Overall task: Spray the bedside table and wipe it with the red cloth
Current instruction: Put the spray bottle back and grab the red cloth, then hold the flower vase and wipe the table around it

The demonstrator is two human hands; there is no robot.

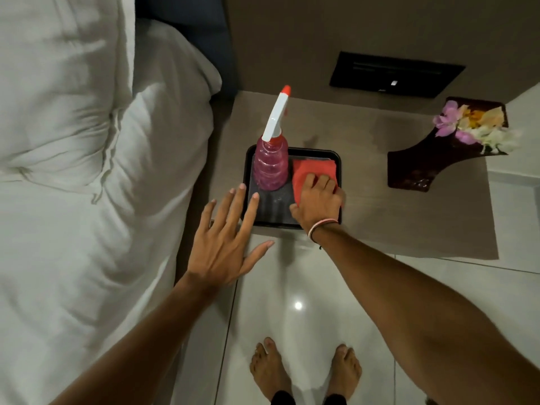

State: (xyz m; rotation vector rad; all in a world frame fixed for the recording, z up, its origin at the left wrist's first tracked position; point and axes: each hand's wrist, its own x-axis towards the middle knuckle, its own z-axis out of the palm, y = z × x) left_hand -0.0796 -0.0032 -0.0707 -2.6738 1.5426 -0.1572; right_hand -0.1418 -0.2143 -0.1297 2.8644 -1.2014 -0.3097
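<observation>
The red cloth [312, 173] lies in the right half of a black tray [336, 159], and the tray sits near the front left corner of the bedside table [394, 223]; the right hand [320, 204] is on the near part of the cloth with its fingers bent down onto it, so I think it is grabbing it, but a full grip is hard to tell; the left hand [225, 238] is open with fingers spread, holding nothing, just in front of the tray's left edge. The pink spray bottle [270, 168] stands tall in the tray's left half, touching or almost touching the cloth. Pulling the cloth out fast could bump the bottle and tip it over, and the open left hand could knock it too; the tray could also slide off the front edge. A dark vase with flowers [438, 147] stands near the table's back right corner, well apart; a wide wipe could hit it.
</observation>
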